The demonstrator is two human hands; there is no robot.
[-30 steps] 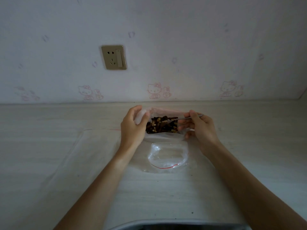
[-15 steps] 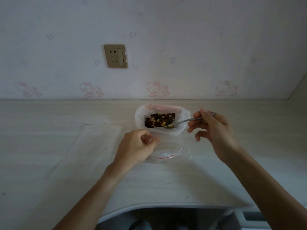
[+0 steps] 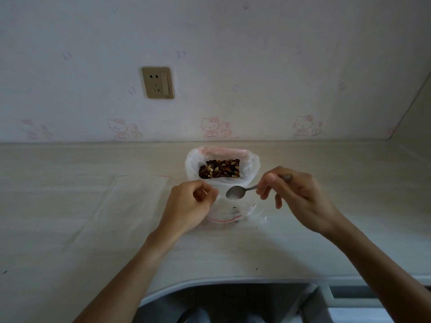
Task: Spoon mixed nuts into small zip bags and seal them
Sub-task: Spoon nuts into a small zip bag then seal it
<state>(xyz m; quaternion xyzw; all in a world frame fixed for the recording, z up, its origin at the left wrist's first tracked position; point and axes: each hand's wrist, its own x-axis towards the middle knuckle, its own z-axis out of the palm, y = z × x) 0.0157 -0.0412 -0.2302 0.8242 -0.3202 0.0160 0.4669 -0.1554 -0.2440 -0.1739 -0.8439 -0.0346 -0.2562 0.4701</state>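
Both hands' fingers point(image 3: 205, 194) curled, pinching.

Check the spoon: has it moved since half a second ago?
Yes. The spoon, held by the right hand, has come out of the big nut bag toward the person and now sits over the small zip bag, its bowl empty.

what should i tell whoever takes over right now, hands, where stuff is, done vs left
Left hand: pinches the rim of the small zip bag, holding its mouth open.
Right hand: holds the spoon, its bowl empty over the bag mouth.
Big bag of mixed nuts stands open just behind the small bag. Spare flat zip bags lie to the left on the counter.
Done: a few nuts look to be in the small bag.
Left: probably more scoops, then seal it and fill the spares.
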